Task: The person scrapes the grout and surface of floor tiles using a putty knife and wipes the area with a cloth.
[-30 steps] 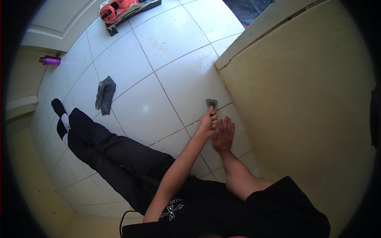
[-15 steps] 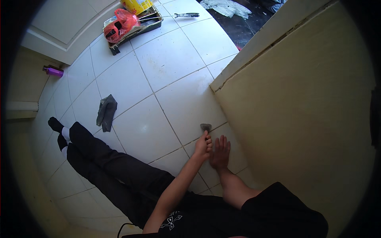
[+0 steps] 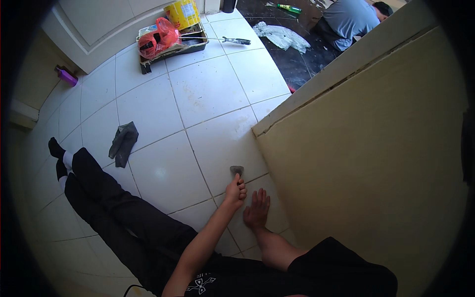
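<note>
My left hand (image 3: 236,192) is closed around the handle of a small putty knife (image 3: 237,170), its thumb laid along the top. The grey, wedge-shaped blade points away from me, at the white floor tiles, close to a grout line; whether it touches the tile I cannot tell. Most of the handle is hidden in the fist. Just to the right, my right hand (image 3: 257,209) lies palm down on the floor, holding nothing, fingers stretched out.
The beige wall (image 3: 346,148) rises at the right. A grey cloth (image 3: 124,143) lies near my outstretched legs. Farther off stand a paint tray (image 3: 193,48) with a red plastic bag (image 3: 166,37), a yellow bucket (image 3: 182,14) and a purple bottle (image 3: 67,76). Another person (image 3: 349,22) crouches beyond the doorway.
The view has shifted, so the other person and a green bottle now show at the top. Both hands keep their grip and pose; the putty knife stays close to the same grout line.
</note>
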`<act>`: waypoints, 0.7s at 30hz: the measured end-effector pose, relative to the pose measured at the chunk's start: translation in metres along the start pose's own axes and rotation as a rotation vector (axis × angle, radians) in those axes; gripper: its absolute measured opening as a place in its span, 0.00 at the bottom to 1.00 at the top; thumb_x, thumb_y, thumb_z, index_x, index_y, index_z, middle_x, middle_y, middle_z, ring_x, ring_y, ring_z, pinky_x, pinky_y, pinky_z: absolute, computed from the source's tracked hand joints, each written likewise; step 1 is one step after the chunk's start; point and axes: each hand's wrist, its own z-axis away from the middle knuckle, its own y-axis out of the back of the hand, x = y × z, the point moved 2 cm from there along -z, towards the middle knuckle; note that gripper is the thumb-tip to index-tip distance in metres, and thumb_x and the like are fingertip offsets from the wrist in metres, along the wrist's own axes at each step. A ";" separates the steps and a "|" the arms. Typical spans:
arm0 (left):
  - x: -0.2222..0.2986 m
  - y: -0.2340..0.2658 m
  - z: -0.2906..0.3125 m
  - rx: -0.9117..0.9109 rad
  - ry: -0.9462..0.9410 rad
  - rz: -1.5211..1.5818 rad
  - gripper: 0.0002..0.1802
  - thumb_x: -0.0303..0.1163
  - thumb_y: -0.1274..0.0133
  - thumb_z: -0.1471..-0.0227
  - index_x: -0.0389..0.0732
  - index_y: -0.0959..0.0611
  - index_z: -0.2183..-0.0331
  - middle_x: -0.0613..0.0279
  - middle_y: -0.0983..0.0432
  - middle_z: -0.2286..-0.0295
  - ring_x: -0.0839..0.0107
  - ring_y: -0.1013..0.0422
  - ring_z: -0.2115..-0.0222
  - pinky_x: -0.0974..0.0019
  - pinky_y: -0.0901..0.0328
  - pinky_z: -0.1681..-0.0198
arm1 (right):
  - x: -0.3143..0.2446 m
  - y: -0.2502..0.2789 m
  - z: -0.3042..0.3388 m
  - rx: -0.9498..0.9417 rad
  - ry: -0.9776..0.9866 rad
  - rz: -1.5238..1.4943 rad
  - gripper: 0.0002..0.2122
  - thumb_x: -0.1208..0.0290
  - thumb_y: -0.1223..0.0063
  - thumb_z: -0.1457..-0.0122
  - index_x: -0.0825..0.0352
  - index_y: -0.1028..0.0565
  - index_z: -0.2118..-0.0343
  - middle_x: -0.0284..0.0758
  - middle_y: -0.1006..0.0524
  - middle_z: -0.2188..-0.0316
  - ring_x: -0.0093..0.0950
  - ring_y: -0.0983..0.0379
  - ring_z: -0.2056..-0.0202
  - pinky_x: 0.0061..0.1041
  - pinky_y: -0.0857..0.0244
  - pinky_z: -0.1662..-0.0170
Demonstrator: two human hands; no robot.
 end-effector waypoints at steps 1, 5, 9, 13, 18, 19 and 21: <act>-0.004 0.004 0.006 0.008 0.024 0.000 0.20 0.52 0.55 0.35 0.52 0.34 0.74 0.79 0.48 0.86 0.84 0.55 0.88 0.76 0.61 0.88 | 0.000 0.000 0.000 0.008 0.001 -0.022 0.36 0.65 0.52 0.48 0.72 0.46 0.36 0.52 0.51 0.33 0.49 0.58 0.31 0.55 0.65 0.31; -0.010 0.009 0.013 0.014 0.054 0.005 0.20 0.52 0.55 0.35 0.52 0.34 0.74 0.79 0.48 0.85 0.84 0.55 0.88 0.76 0.62 0.88 | 0.001 0.000 0.001 0.022 0.009 0.010 0.36 0.63 0.52 0.48 0.72 0.45 0.36 0.51 0.50 0.33 0.47 0.58 0.30 0.53 0.65 0.30; 0.006 -0.002 0.000 -0.006 0.011 0.006 0.20 0.52 0.55 0.35 0.52 0.34 0.75 0.79 0.48 0.85 0.84 0.55 0.88 0.76 0.62 0.88 | -0.002 -0.002 0.000 0.001 0.004 0.010 0.36 0.63 0.51 0.49 0.72 0.45 0.36 0.51 0.50 0.33 0.48 0.58 0.31 0.53 0.65 0.30; 0.018 -0.009 -0.007 -0.010 -0.007 -0.005 0.20 0.52 0.55 0.35 0.52 0.34 0.75 0.78 0.48 0.85 0.84 0.55 0.88 0.76 0.61 0.88 | -0.003 -0.001 0.002 0.010 0.000 -0.006 0.36 0.63 0.50 0.49 0.72 0.45 0.36 0.51 0.50 0.33 0.48 0.58 0.31 0.53 0.64 0.31; 0.012 -0.001 -0.001 -0.012 -0.008 -0.006 0.20 0.52 0.55 0.35 0.52 0.34 0.74 0.78 0.48 0.85 0.84 0.55 0.88 0.76 0.61 0.88 | -0.001 -0.001 0.002 0.009 0.010 -0.048 0.37 0.66 0.51 0.49 0.71 0.47 0.35 0.51 0.51 0.32 0.49 0.59 0.30 0.54 0.65 0.31; 0.007 0.001 0.001 -0.010 -0.002 0.002 0.20 0.52 0.55 0.35 0.52 0.34 0.74 0.78 0.48 0.85 0.84 0.55 0.88 0.76 0.61 0.88 | 0.000 -0.001 0.002 0.008 0.009 -0.042 0.37 0.65 0.51 0.49 0.71 0.48 0.35 0.51 0.51 0.32 0.49 0.59 0.30 0.54 0.65 0.31; -0.004 0.010 0.007 0.000 0.010 -0.006 0.20 0.52 0.55 0.35 0.52 0.34 0.74 0.78 0.48 0.85 0.83 0.55 0.88 0.76 0.61 0.88 | -0.001 0.000 0.002 0.008 0.010 -0.035 0.37 0.66 0.51 0.49 0.72 0.48 0.35 0.51 0.51 0.32 0.49 0.60 0.30 0.54 0.65 0.31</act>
